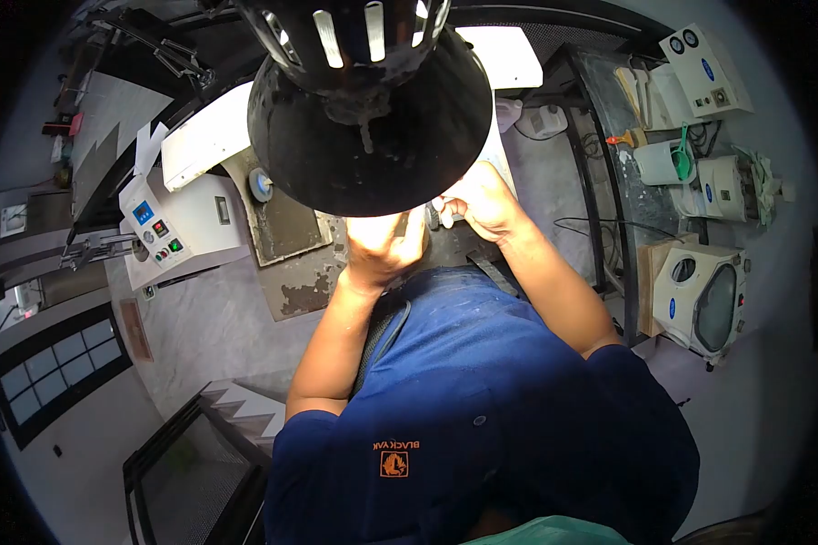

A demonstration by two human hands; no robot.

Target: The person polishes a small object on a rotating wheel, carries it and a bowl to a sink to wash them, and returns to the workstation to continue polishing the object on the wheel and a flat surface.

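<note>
While the head view is looking down past a black lamp shade (373, 136), the two hands are facing each other at its lower rim, the left hand (382, 247) lying closer to the body, the right hand (483, 204) farther out. A small greyish piece (433, 218) seems to be sitting between them, just beside the right hand's fingertips, which are looking nearer; its long axis is not showing. The right grip is curling inward, the left grip is half hiding behind the shade, and whether either is holding anything, I cannot tell. The rim is crowding the far side, the blue apron (454, 295) is bounding the near side, and more room is opening leftward over the stained tabletop (291, 295).
</note>
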